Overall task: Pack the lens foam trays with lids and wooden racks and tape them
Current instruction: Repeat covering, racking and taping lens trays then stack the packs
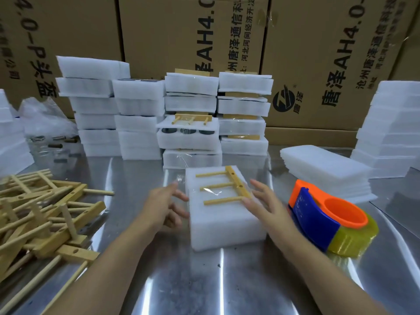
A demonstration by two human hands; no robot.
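Foam tray (225, 226) sits mid table (181, 280), wooden rack (227, 186) on top. Our left hand (167, 202), right hand (267, 202) at its sides, fingers (258, 185) wide, holding nothing. Clear tape (210, 190) maybe across rack. We should hold rack flat, square, before taping.

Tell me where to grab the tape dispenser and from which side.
Probably the blue body of the tape dispenser, from above and the left with the right hand: it curves, faces that hand, and keeps fingers off the yellow tape roll.

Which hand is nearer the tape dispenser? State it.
Right. The right hand is at the foam pack's right edge, beside the tape dispenser; the left hand is at the pack's left edge.
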